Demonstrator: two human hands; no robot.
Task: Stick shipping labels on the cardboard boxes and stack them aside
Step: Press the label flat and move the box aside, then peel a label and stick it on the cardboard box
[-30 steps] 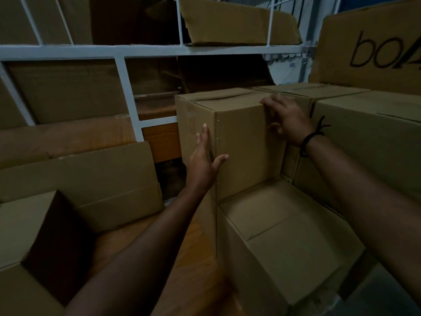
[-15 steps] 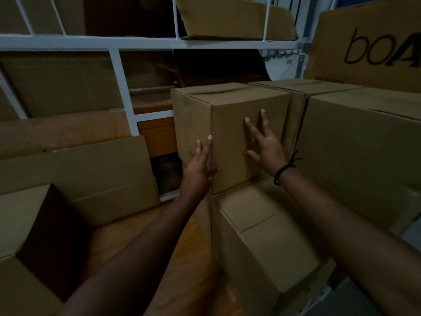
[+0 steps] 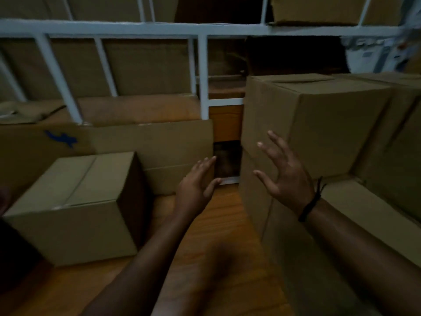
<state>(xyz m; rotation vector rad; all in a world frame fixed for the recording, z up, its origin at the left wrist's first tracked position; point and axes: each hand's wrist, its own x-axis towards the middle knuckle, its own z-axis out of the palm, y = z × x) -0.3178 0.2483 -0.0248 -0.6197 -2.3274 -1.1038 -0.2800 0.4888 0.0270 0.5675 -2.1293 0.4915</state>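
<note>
- The stacked box sits on top of a lower box at the right of the scene; it serves here as the landmark. Its flaps are closed, and no shipping label can be made out on the faces that show, though the light is dim.
- The right hand is in front of the stacked box's near-left corner, fingers spread wide and empty. Whether the fingertips touch the cardboard cannot be told; the palm looks clear of it.
- The left hand is to the left of the stacked box, over the gap between it and a flat carton leaning against the white rack. It too is open and holds nothing.
- Judged step: the stacking part for this box looks finished, both hands being free of it.
- Well to the left of the stacked box, a loose box stands alone on the wooden floor, top flaps closed, no label seen on it.
- The next move probably calls for turning to that loose box, or first to wherever the labels are kept. No label sheet or roll is in view, so one must be found before anything can be stuck on.
- Lifting the loose box would need both hands on opposite sides, then a carry rightwards to the stack.
</note>
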